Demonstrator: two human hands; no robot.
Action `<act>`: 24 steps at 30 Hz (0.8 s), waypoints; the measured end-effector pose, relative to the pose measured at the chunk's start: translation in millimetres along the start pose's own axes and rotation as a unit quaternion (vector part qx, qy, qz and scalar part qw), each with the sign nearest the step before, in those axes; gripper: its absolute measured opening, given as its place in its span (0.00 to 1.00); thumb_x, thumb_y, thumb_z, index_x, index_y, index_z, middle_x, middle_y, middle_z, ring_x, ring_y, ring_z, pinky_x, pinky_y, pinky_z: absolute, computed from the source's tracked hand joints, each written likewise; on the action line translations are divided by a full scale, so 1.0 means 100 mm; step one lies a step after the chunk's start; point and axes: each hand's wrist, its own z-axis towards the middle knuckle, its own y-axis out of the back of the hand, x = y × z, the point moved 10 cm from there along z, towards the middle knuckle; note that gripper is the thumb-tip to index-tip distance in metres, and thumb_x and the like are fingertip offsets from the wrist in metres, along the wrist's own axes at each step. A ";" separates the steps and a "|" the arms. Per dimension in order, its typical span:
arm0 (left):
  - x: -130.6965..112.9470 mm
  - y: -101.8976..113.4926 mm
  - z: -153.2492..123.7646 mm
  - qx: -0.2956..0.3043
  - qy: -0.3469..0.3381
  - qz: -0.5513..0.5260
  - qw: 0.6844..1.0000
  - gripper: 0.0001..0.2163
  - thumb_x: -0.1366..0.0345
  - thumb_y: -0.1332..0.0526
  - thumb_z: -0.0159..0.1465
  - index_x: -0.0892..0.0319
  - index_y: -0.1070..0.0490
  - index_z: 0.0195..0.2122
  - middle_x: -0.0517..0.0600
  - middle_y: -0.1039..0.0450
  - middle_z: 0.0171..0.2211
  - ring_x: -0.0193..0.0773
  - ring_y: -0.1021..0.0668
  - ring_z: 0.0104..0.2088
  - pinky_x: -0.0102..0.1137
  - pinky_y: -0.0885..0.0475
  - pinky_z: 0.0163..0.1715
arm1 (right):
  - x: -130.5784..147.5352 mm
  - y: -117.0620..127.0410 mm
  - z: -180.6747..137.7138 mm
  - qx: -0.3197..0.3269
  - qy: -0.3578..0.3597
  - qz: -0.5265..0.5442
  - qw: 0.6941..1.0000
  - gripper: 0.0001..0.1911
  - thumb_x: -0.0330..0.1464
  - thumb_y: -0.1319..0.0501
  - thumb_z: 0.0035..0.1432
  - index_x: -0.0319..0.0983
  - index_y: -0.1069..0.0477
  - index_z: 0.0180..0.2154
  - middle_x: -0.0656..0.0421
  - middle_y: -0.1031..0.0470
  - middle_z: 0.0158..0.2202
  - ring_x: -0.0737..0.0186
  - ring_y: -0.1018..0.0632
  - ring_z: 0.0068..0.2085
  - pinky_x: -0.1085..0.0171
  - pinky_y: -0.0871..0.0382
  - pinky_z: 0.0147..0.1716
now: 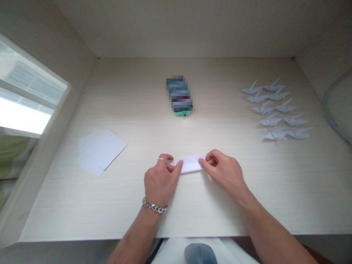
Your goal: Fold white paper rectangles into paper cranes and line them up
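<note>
the left hand (161, 183) has its thumb and fingers pinched on one end of a folded paper strip (190, 163); the right hand (227, 172) grips the other end in the same way, so the strip spans the gap between them near the front of the table (137, 110). whether it rests on the surface or just above it, i cannot tell.

the likeliest trouble, i judge, is uneven pressure: if one thumb pulls harder than the other, the layers could slip and a crease run crooked. paper this thin could also buckle in its unsupported middle, or tear if stretched.

the strip is smooth, matt and white, with straight long edges. on the left hand sit a thin metal ring (162, 159) and, at the wrist, a bracelet (155, 206) of chunky silvery links; those links might snag a loose corner of paper.

farther left lie flat white sheets (107, 148), fanned and overlapping; a brushing forearm could slide them apart. beyond the strip is a blurred oblong device (180, 97) with a green edge. off to the right, ten folded paper birds (262, 107) stand in paired rows, sharp-pointed and light; a draught or a knock might tip them. the table's pale top has fine, grain-like streaks.
</note>
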 end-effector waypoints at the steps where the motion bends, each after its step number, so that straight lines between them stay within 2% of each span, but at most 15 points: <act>1: 0.00 0.00 0.00 0.000 0.000 -0.001 1.000 0.13 0.52 0.40 0.60 0.54 0.31 0.39 0.42 0.21 0.23 0.42 0.19 0.28 0.33 0.32 0.30 | 0.00 0.00 0.00 0.000 0.001 0.001 1.000 0.09 0.42 0.39 0.53 0.44 0.28 0.28 0.65 0.22 0.26 0.61 0.24 0.29 0.65 0.42 0.27; 24: -0.03 0.03 0.02 -0.012 -0.010 0.025 1.000 0.13 0.51 0.41 0.60 0.54 0.30 0.39 0.43 0.22 0.22 0.42 0.19 0.27 0.33 0.32 0.30 | 0.01 0.01 0.02 -0.005 0.008 0.013 1.000 0.08 0.40 0.39 0.53 0.43 0.29 0.27 0.64 0.22 0.26 0.63 0.24 0.28 0.66 0.41 0.27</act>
